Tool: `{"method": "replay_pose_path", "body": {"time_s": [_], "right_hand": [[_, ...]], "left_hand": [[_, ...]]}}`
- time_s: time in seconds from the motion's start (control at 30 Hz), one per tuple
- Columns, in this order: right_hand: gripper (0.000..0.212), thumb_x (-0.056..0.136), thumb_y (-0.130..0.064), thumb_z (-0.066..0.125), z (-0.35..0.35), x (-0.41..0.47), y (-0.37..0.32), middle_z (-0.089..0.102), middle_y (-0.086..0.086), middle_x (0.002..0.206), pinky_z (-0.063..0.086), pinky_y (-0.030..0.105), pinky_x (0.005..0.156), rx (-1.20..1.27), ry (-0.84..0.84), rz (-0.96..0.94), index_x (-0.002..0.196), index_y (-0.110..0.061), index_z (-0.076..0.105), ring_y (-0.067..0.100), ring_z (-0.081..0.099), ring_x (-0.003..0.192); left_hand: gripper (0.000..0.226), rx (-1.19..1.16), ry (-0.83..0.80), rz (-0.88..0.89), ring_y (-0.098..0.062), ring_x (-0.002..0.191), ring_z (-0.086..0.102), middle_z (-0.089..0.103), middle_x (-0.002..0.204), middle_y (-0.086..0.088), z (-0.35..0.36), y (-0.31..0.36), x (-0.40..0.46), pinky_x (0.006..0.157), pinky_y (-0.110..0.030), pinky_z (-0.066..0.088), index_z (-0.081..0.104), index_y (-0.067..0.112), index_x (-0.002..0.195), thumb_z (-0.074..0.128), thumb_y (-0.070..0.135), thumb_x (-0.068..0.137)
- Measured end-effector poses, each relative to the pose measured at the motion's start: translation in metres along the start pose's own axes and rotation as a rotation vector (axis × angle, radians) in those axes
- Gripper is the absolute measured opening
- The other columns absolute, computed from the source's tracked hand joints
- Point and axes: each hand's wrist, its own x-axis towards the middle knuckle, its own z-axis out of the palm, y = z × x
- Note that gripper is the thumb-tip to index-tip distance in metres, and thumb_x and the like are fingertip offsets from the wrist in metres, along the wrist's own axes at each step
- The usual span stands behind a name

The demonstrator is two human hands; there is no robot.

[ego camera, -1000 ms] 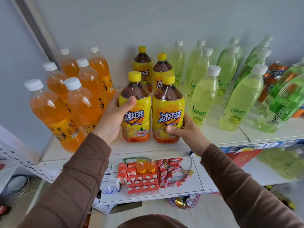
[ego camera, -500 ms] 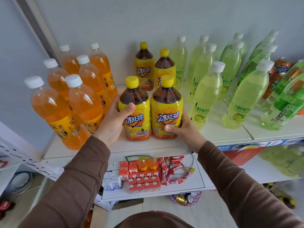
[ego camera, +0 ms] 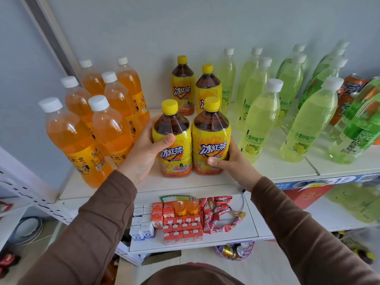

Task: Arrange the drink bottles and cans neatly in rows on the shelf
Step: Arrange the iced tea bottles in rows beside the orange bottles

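Observation:
Two yellow-labelled iced tea bottles stand side by side near the front of the white shelf (ego camera: 205, 182). My left hand (ego camera: 144, 153) grips the left iced tea bottle (ego camera: 174, 147) around its side. My right hand (ego camera: 232, 161) grips the right iced tea bottle (ego camera: 211, 140) low on its label. Two more iced tea bottles (ego camera: 183, 87) stand behind them by the wall. Several orange soda bottles (ego camera: 111, 128) stand in rows on the left. Pale green lime soda bottles (ego camera: 257, 120) stand in rows on the right.
Darker green bottles (ego camera: 357, 128) and orange cans (ego camera: 349, 93) crowd the far right of the shelf. The lower shelf (ego camera: 250, 225) carries small red and white cartons, two small orange bottles and red snack packs. A basket of cans (ego camera: 232, 250) sits on the floor.
Both hands have slid the two front iced tea bottles a little further back on the shelf, still gripping them; the view has shifted slightly.

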Motion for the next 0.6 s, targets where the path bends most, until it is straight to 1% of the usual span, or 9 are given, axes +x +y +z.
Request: {"method": "replay_pose_path", "body": {"time_s": [0.07,0.1,0.2,0.23,0.3,0.37,0.43,0.53,0.6], "right_hand": [[0.084,0.080,-0.014,0.082,-0.001,0.001,-0.005,0.062,0.015,0.139,0.054,0.052,0.103,0.006,-0.004,-0.020,0.149,-0.016,0.034,0.031,0.063,0.126],[0.083,0.081,-0.012,0.080,-0.001,0.002,-0.010,0.061,0.015,0.140,0.053,0.054,0.104,0.005,-0.005,-0.033,0.150,-0.015,0.033,0.032,0.063,0.126],[0.092,0.080,-0.029,0.085,0.000,-0.001,-0.031,0.058,0.010,0.145,0.050,0.053,0.108,0.019,0.032,-0.072,0.154,-0.016,0.032,0.028,0.059,0.132],[0.098,0.079,-0.039,0.085,0.000,-0.004,-0.040,0.053,0.005,0.150,0.048,0.049,0.111,0.009,0.052,-0.087,0.157,-0.018,0.030,0.023,0.055,0.137],[0.106,0.078,-0.059,0.079,0.000,-0.009,-0.062,0.042,-0.005,0.160,0.040,0.038,0.117,-0.039,0.088,-0.117,0.161,-0.024,0.024,0.010,0.042,0.146],[0.091,0.087,-0.058,0.067,-0.002,-0.012,-0.087,0.036,-0.009,0.163,0.035,0.032,0.120,-0.113,0.107,-0.162,0.161,-0.027,0.024,0.001,0.035,0.148],[0.074,0.096,-0.051,0.057,-0.009,-0.013,-0.114,0.037,-0.011,0.161,0.033,0.026,0.119,-0.198,0.116,-0.190,0.160,-0.027,0.029,-0.002,0.034,0.147],[0.071,0.089,-0.053,0.055,-0.022,-0.012,-0.158,0.046,-0.019,0.150,0.031,0.021,0.116,-0.417,0.062,-0.165,0.154,-0.030,0.040,-0.005,0.039,0.140],[0.058,0.091,-0.048,0.057,-0.032,-0.007,-0.181,0.051,-0.029,0.136,0.032,0.011,0.110,-0.562,-0.023,-0.131,0.146,-0.034,0.047,-0.018,0.044,0.126]], "left_hand": [[0.091,0.033,-0.005,0.030,-0.016,0.124,0.061,0.065,0.132,0.001,-0.001,0.004,-0.001,0.092,-0.027,0.052,0.052,0.029,0.137,0.089,0.055,0.058],[0.091,0.063,-0.012,0.049,-0.015,0.125,0.059,0.064,0.133,0.004,-0.001,0.007,0.000,0.095,-0.027,0.051,0.050,0.029,0.139,0.088,0.053,0.061],[0.091,0.151,-0.025,0.089,-0.011,0.132,0.053,0.057,0.141,0.007,-0.004,0.016,0.003,0.110,-0.037,0.044,0.045,0.029,0.144,0.088,0.048,0.066],[0.093,0.179,-0.019,0.090,-0.008,0.136,0.049,0.054,0.144,0.009,-0.005,0.020,0.004,0.115,-0.039,0.040,0.043,0.032,0.146,0.087,0.049,0.066],[0.098,0.263,-0.007,0.089,-0.001,0.142,0.038,0.045,0.151,0.017,-0.004,0.035,0.004,0.119,-0.038,0.031,0.039,0.039,0.148,0.084,0.060,0.064],[0.093,0.383,-0.002,0.113,0.004,0.143,0.032,0.039,0.154,0.020,-0.002,0.056,0.004,0.119,-0.033,0.027,0.038,0.039,0.149,0.077,0.068,0.069],[0.079,0.485,-0.011,0.142,0.005,0.140,0.033,0.040,0.152,0.020,0.000,0.082,0.007,0.120,-0.033,0.025,0.042,0.035,0.147,0.068,0.064,0.079],[0.065,0.648,-0.086,0.127,0.001,0.138,0.038,0.045,0.149,0.016,0.001,0.125,0.017,0.118,-0.034,0.028,0.047,0.033,0.143,0.060,0.056,0.084],[0.057,0.742,-0.160,0.084,0.000,0.136,0.040,0.047,0.144,0.015,0.002,0.152,0.030,0.114,-0.030,0.030,0.048,0.031,0.143,0.060,0.049,0.090]]}}
